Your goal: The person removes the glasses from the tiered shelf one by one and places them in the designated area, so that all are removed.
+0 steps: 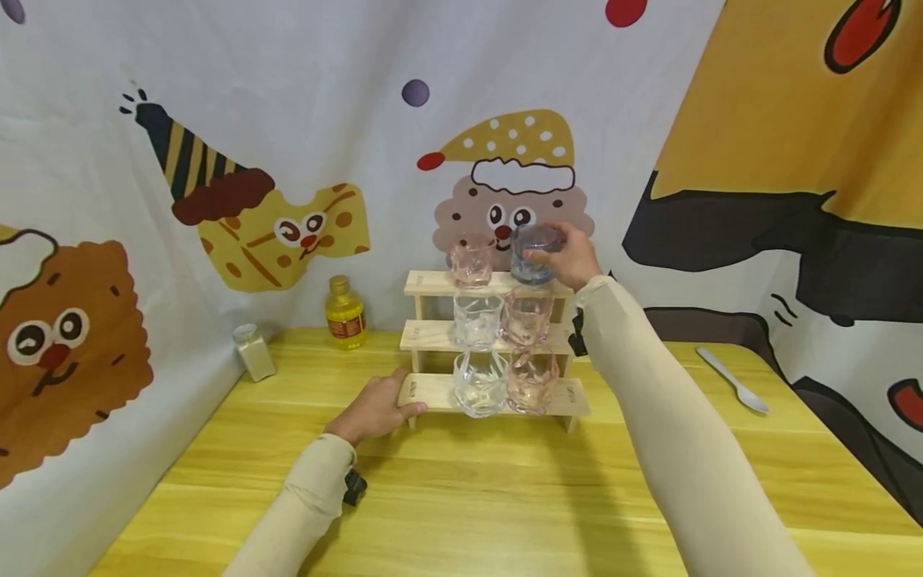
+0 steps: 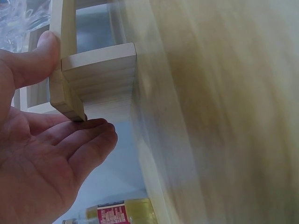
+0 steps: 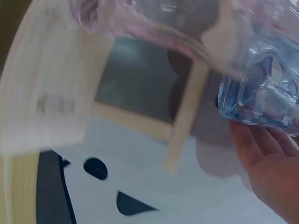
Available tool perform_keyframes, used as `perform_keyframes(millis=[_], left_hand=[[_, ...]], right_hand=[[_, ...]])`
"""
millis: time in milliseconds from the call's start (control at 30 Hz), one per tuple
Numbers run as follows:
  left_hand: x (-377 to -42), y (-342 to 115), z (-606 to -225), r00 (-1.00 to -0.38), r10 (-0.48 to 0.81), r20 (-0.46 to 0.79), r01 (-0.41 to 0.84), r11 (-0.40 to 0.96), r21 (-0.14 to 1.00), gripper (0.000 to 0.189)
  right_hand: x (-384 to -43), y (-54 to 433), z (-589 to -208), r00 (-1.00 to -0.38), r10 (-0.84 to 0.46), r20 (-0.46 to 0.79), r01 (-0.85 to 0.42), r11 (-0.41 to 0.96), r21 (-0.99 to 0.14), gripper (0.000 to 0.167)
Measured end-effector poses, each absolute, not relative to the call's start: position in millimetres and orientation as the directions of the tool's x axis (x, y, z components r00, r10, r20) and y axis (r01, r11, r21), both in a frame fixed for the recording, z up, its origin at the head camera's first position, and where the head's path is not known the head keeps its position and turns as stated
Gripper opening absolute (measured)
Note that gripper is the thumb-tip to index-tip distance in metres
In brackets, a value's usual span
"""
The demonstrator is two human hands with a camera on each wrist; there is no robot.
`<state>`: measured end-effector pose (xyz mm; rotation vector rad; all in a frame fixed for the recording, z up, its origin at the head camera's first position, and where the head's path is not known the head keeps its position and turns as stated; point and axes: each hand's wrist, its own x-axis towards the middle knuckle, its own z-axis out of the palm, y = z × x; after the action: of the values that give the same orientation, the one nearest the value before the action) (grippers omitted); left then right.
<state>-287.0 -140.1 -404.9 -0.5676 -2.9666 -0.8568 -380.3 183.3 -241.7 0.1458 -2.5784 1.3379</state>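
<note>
My right hand [image 1: 575,258] holds a blue glass [image 1: 532,255] at the right of the top step of a three-tier wooden stand [image 1: 433,335]. In the right wrist view the fingers [image 3: 262,142] lie against the blue glass [image 3: 264,100]. Left of it on that step is a pink glass [image 1: 472,264]. A clear glass [image 1: 477,322] and a pink glass [image 1: 526,319] share the middle step; another clear glass [image 1: 479,386] and pink glass [image 1: 532,385] the bottom one. My left hand [image 1: 375,407] grips the bottom step's left end, thumb [image 2: 44,53] on the board.
A bottle of yellow liquid [image 1: 346,314] stands behind the left hand, and a small white-filled jar [image 1: 254,353] is farther left. On the right of the wooden table [image 1: 461,505] lies a pale spoon [image 1: 731,381]. A printed cloth [image 1: 324,104] hangs behind.
</note>
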Motion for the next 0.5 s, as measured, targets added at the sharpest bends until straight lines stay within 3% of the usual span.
perform_keyframes(millis=[500], left_hand=[[-288.5, -139.8, -407.0, -0.937, 0.336, 0.092, 0.332, 0.786, 0.521, 0.066]], right_hand=[[-328.4, 247.6, -219.6, -0.962, 0.014, 0.274, -0.218, 0.566, -0.795, 0.079]])
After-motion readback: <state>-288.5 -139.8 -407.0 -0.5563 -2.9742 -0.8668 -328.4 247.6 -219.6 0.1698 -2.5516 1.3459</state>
